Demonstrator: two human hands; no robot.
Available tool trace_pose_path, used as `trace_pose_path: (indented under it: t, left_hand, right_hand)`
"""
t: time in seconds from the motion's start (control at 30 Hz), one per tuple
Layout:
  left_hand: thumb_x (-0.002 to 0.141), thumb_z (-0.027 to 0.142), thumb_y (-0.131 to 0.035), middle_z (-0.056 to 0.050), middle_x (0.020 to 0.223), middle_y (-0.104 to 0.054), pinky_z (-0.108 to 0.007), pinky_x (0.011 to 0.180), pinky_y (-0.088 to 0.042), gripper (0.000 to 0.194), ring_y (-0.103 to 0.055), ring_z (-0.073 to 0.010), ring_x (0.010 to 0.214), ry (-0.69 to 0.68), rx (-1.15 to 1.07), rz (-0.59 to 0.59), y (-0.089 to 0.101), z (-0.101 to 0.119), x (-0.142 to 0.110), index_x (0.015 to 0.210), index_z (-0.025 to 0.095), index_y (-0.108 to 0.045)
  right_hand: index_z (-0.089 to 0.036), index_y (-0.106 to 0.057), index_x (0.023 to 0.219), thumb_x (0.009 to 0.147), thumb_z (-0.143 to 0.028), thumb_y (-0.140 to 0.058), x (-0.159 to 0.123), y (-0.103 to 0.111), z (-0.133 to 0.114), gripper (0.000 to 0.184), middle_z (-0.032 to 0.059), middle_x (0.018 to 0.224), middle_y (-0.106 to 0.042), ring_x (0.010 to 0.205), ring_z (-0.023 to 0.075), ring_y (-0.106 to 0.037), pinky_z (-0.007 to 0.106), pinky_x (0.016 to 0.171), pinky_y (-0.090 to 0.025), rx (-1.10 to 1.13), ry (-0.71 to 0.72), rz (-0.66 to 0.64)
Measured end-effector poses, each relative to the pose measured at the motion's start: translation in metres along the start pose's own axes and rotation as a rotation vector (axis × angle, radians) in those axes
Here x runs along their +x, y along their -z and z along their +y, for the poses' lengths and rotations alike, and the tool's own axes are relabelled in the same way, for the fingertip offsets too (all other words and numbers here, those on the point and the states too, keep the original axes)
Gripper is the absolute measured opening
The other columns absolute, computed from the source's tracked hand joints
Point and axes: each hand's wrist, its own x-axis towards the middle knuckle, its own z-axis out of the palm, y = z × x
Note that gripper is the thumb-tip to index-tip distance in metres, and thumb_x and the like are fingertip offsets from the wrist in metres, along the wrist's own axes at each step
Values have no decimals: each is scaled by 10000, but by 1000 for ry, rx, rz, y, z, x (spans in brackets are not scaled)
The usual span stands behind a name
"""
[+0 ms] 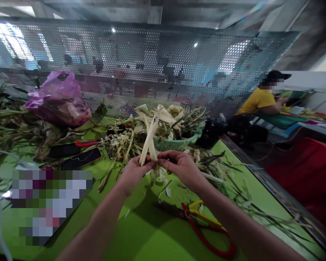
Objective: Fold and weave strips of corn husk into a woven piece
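Observation:
Both hands meet over the green table, pinching pale leaf strips that stand up between them. My left hand grips the strips from the left with closed fingers. My right hand pinches them from the right, thumb and fingers pressed together. Small torn bits of leaf lie just under the hands. Red-handled scissors with a yellow part lie on the table below my right forearm.
A teal basket heaped with husks stands behind the hands. A pink plastic bag, two dark phones and leaf piles lie at the left. A perforated metal screen backs the table. A person in yellow sits at the right.

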Motion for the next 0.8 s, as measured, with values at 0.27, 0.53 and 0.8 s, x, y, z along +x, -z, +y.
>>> trace_pose_path:
  t: [0.27,0.53,0.8]
  left_hand:
    - [608,254,-771,46,538,-512,-188,446,-269,211,-369,-44,465,27,22,26,2,-4,0,669,144,-601]
    - [607,310,-775,50,559,-510,-196,453,-226,244,-332,-36,458,30,37,7,4,-7,1,686,144,-616]
    - [613,352,-769,58,546,-457,-203,452,-180,274,-281,-36,462,21,48,-5,5,-8,1,678,144,-602]
  right_hand:
    - [-171,-669,809,754,-211,-591,-2,-2,0,104,16,736,-678,665,141,-602,246,627,-468,-97,91,96]
    - [-164,-660,802,753,-197,-585,-3,-1,-5,96,16,730,-667,657,141,-583,240,609,-449,-156,115,74]
    - [-180,-658,807,768,-182,-571,-5,1,-6,96,15,737,-673,665,148,-590,241,606,-438,-242,192,64]
